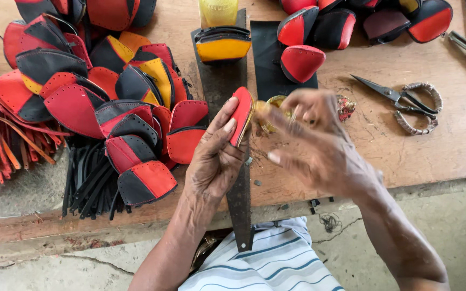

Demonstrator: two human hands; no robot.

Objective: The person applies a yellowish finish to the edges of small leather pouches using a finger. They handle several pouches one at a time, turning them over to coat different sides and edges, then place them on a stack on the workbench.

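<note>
The left hand (214, 161) grips a red leather piece (241, 116) on edge, exposing its rim to the right hand (319, 143), whose blurred fingers pinch something small at the piece's 3 o'clock. Scissors (405, 99) lie farther toward 3 o'clock; the pile of stitched pieces (98, 91) lies at 9 o'clock.

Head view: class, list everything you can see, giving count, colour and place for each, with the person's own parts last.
Leather piece: one, red, held upright at centre.
Pile of stitched leather pieces: many, red, black and yellow, left of bench.
Strips: a bundle, black, left front edge.
Second heap of pieces: several, red and black, top right.
Yellow and black piece: one, top centre.
Scissors: one pair, dark blades, wrapped handles, right.
Wooden bench: one, brown.
Left hand: holds the red piece.
Right hand: blurred, at the piece's edge; what it holds cannot be told.
</note>
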